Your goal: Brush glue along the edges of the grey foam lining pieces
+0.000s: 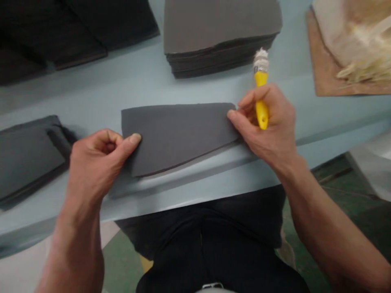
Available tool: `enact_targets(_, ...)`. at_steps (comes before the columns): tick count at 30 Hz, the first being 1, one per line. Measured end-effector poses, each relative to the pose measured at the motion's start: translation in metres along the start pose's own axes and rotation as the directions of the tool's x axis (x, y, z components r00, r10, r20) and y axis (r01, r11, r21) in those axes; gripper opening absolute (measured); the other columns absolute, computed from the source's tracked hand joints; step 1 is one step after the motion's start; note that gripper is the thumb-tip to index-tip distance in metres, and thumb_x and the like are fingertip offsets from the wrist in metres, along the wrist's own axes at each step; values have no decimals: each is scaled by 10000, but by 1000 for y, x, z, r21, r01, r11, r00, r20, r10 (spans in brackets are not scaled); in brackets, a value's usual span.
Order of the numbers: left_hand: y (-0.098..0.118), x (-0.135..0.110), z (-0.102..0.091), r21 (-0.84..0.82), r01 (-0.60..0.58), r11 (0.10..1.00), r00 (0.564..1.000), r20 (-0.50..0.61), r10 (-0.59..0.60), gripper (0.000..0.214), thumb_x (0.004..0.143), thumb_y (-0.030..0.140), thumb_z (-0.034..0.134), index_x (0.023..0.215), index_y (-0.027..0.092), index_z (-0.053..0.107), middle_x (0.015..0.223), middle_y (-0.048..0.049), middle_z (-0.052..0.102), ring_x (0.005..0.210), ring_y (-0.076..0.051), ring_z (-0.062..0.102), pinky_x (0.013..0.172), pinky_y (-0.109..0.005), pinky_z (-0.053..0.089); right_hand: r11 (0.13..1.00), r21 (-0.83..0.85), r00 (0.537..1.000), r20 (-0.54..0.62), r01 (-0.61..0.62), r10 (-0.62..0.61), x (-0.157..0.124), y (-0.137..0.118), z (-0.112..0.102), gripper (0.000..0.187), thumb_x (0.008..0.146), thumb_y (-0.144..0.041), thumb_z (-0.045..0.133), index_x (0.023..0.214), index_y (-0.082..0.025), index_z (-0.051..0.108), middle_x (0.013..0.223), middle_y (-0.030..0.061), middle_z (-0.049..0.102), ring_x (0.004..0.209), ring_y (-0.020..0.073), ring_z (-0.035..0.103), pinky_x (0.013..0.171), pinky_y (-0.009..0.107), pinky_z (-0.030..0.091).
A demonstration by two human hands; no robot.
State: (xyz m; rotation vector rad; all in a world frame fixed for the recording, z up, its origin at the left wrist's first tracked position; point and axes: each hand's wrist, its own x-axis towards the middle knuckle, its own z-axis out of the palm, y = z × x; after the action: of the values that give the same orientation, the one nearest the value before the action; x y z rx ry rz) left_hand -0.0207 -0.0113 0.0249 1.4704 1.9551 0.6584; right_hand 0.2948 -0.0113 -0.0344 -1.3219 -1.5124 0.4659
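Pinching flat dk-grey tapered panel (183, 136) at opp. ends w/ L hand (93, 162) & R hand (276, 128), over pale blue-grey surface (198, 88); also gripping yellow-handled brush (261, 80) w/ whitish bristles in R hand.

The sheet (180, 134) is left of the brush (261, 83), before a stack (221, 24).
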Motion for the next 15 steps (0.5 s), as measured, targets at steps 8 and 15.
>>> enact_targets(8,3,-1,0,-94,-35,995,999,24,38,393,790,460,802,629,185,570,547,71,473,499,-44,328,463,-207,228,998,-15,998,19,-62,63,-1,-3,-2,206,876,-198,830,946,-251,643,745,-72,640,625,72,580,618,248,465)
enact_targets(15,-4,0,1,-117,-35,993,999,32,39,390,809,463,799,632,204,568,579,35,501,530,-83,355,493,-243,263,1000,-16,998,-62,7,-8,-1,2,0,283,786,-186,861,925,-276,632,734,-65,635,592,113,580,571,279,479)
